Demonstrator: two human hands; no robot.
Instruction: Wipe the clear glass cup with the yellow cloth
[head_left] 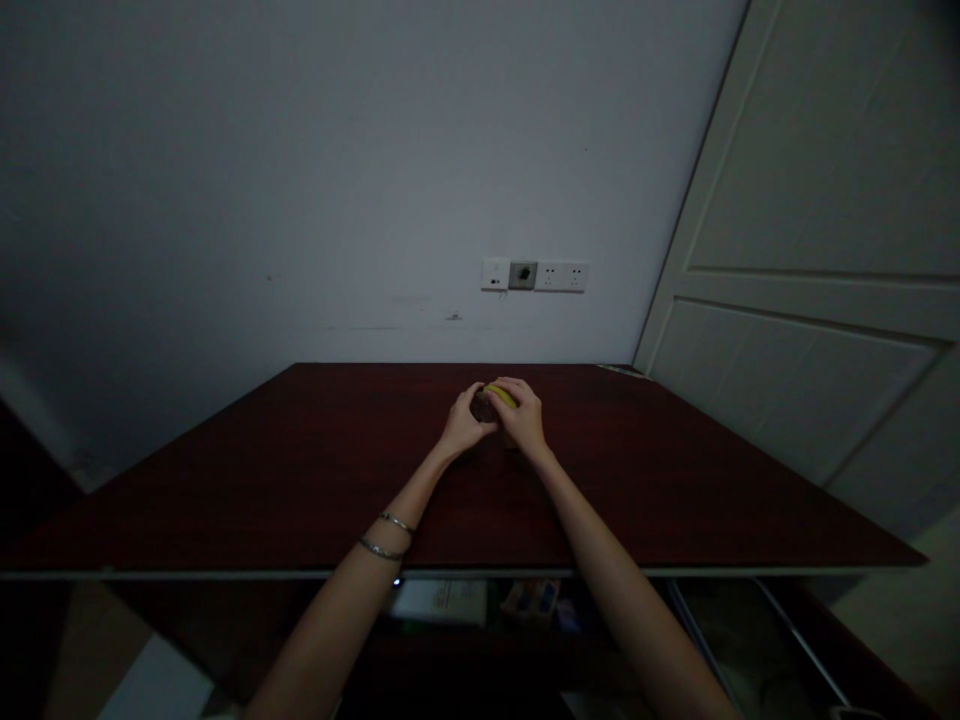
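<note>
Both my hands meet near the far middle of a dark red-brown table (300,480). My left hand (463,425) is closed around the left side of a small object (496,394) with a yellow top and a dark body. My right hand (523,415) curls over its yellow top and right side. Most of the object is hidden by my fingers, so I cannot name it. Two thin metal bangles (388,535) sit on my left forearm.
A grey wall (300,180) with a row of sockets (535,275) rises behind the table. A white panelled door (810,250) stands at the right. Below the table's near edge (225,574) lie a white booklet (442,600) and small colourful packages (534,600).
</note>
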